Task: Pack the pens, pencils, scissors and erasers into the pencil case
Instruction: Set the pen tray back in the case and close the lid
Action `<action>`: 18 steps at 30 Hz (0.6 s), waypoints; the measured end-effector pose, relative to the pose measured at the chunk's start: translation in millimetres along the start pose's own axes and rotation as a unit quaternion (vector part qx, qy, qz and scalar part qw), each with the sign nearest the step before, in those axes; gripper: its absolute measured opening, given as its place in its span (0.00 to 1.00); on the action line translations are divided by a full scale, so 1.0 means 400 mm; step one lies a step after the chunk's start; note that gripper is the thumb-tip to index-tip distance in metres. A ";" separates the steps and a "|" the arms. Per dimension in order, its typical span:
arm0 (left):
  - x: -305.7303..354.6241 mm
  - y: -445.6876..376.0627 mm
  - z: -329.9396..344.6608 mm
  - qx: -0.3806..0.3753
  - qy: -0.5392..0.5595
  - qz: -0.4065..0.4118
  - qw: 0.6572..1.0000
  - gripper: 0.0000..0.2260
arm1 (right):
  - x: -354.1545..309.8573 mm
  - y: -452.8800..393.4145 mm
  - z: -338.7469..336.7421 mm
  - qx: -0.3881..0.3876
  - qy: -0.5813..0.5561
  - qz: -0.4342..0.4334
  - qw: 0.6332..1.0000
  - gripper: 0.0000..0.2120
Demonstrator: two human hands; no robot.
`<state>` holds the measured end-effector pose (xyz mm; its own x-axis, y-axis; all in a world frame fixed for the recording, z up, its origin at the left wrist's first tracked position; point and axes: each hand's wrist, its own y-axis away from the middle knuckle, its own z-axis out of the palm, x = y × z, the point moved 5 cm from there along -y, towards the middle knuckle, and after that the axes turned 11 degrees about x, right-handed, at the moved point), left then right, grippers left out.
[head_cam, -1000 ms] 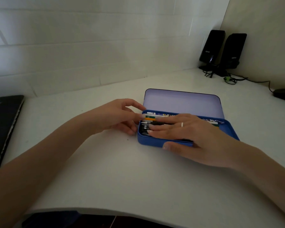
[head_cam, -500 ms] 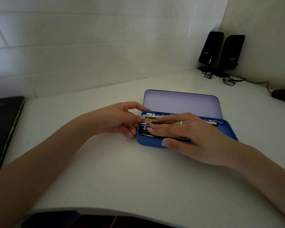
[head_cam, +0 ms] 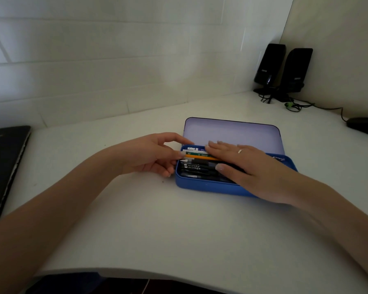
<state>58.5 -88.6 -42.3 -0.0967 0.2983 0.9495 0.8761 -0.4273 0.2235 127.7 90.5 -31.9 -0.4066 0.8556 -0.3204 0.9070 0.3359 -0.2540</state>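
Blue pencil case (head_cam: 202, 185) open on tabletop (head_cam: 157, 219), pens/pencils (head_cam: 200, 164) already inside. Right hand (head_cam: 242, 166) flat, fingers straight, pressing contents down. Left hand (head_cam: 151, 155) loosely curled at case's left end, fingertips touching pencil ends; no firm grip seen. Likely light, stiff tin, slippery; hold by rim.

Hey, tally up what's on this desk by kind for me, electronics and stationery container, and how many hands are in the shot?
Speakers: 2
Laptop: 1
Mouse: 1
Pencil case: 1, open, pens and pencils inside too overlapped to count
Hands: 2, left hand, right hand
Total: 7
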 end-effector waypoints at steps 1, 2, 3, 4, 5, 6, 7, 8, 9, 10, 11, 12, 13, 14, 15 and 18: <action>0.000 -0.001 -0.001 0.001 0.001 0.000 1.000 0.13 | 0.000 -0.001 0.003 -0.006 0.008 -0.007 1.000 0.22; -0.001 -0.001 -0.002 0.002 0.001 -0.001 1.000 0.13 | 0.000 -0.001 0.008 -0.015 0.018 -0.014 1.000 0.22; -0.001 -0.001 -0.002 0.002 0.001 -0.004 1.000 0.12 | 0.000 0.000 0.011 -0.025 0.028 -0.018 0.999 0.22; -0.002 -0.001 -0.003 0.001 0.000 -0.007 1.000 0.12 | 0.001 0.001 0.014 -0.033 0.036 -0.019 0.999 0.23; -0.002 0.000 -0.002 0.001 0.000 -0.011 1.000 0.11 | 0.001 0.003 0.015 -0.038 0.040 -0.021 0.998 0.23; -0.002 0.001 -0.001 0.000 0.000 -0.013 1.000 0.11 | 0.000 0.005 0.015 -0.040 0.042 -0.025 0.998 0.22; -0.002 0.001 0.000 0.001 0.002 -0.013 1.000 0.11 | -0.002 0.006 0.015 -0.041 0.042 -0.031 0.998 0.21; -0.001 0.001 0.000 0.002 0.003 -0.013 1.000 0.11 | -0.004 0.008 0.016 -0.042 0.044 -0.038 0.997 0.21; -0.001 0.001 0.001 0.004 0.004 -0.013 1.000 0.11 | -0.006 0.009 0.016 -0.043 0.046 -0.043 0.997 0.22; -0.001 0.000 0.001 0.005 0.004 -0.013 1.000 0.11 | -0.007 0.009 0.016 -0.045 0.050 -0.045 0.997 0.23; -0.001 0.000 0.001 0.006 0.002 -0.013 1.000 0.11 | -0.008 0.009 0.016 -0.047 0.054 -0.044 0.996 0.23; 0.000 0.001 0.001 0.006 0.001 -0.013 1.000 0.11 | -0.010 0.009 0.016 -0.051 0.059 -0.043 0.996 0.23; 0.000 0.001 0.001 0.006 0.000 -0.014 1.000 0.12 | -0.012 0.009 0.016 -0.054 0.063 -0.041 0.996 0.22; 0.000 0.001 0.001 0.005 -0.001 -0.014 1.000 0.12 | -0.014 0.010 0.015 -0.056 0.064 -0.040 0.996 0.22; 0.000 0.002 0.001 0.006 -0.001 -0.014 1.000 0.12 | -0.017 0.011 0.013 -0.053 0.060 -0.042 0.996 0.22; 0.000 0.002 0.000 0.009 -0.003 -0.014 1.000 0.12 | -0.030 0.011 0.003 -0.021 0.018 -0.066 0.997 0.21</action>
<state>59.2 -89.0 -42.1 -0.1180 0.3141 0.9420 0.8817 -0.4032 0.2449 136.4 81.1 -30.2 -0.5185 0.8165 -0.2538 0.8503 0.4612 -0.2536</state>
